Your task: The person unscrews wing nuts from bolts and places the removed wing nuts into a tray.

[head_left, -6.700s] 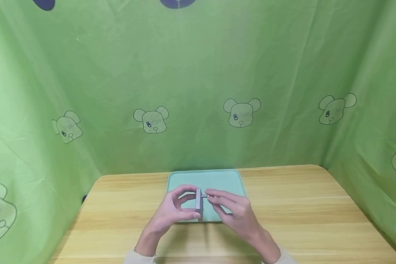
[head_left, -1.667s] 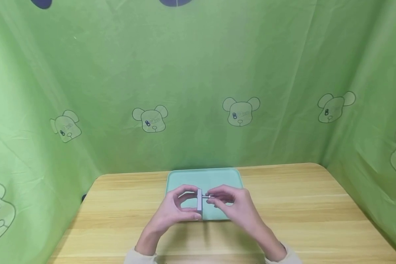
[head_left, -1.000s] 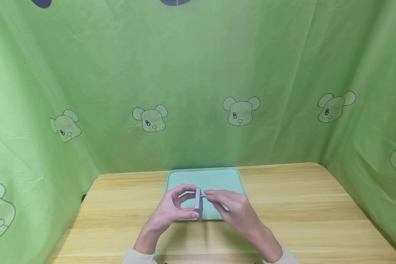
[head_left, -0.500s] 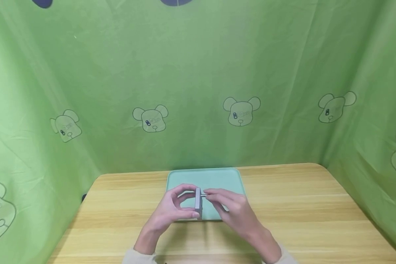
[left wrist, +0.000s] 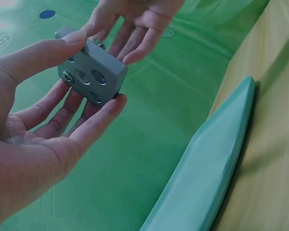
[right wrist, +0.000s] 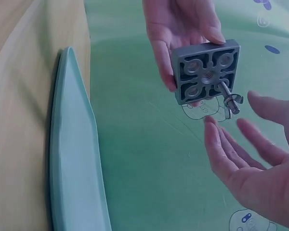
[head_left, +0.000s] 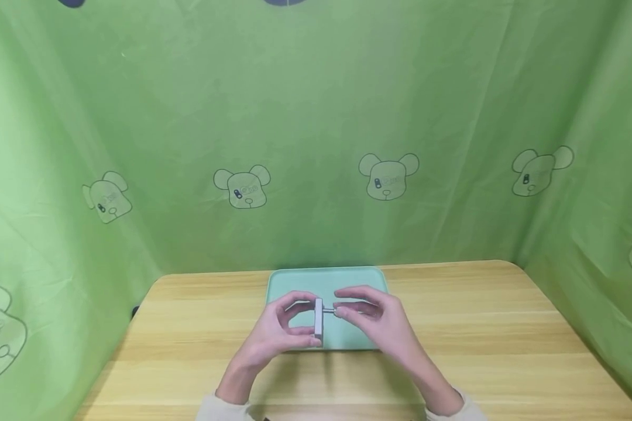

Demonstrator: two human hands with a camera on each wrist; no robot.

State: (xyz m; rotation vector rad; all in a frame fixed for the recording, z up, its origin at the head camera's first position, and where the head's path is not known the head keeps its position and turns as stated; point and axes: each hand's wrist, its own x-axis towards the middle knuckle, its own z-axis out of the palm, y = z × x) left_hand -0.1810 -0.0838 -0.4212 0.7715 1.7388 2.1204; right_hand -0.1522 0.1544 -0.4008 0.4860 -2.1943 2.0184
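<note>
Head view: you have both hands raised above the wooden table (head_left: 189, 327), facing a green cloth backdrop (head_left: 305, 117) printed with bear heads (head_left: 388, 180).
Left hand (head_left: 274, 333): you grip the grey block (right wrist: 207, 66) by its opposite edges, fingertips at the far edge and thumb at the near edge, with a gap between block and palm.
Block position: you have it upright on edge, clear of the table, and between your two hands; seen from the head, it overlaps the near half of the mint-green tray (head_left: 326, 280).
Block faces: your left palm faces the side with round holes; the ribbed side, with ringed corner holes and a threaded centre hole, is turned right.
Bolt (right wrist: 225, 89): it projects to the right from one corner of the ribbed side, towards your right hand (head_left: 387, 324).
Wing nut (right wrist: 232, 99): it sits near the free end of the bolt.
Right hand: your fingers are spread loosely around the wing nut, with gaps visible in the right wrist view; light contact at one fingertip cannot be ruled out.
Tray: it lies flat at the far middle of the table.
Sleeves (head_left: 455, 410): your pale cuffs show at the near side.
</note>
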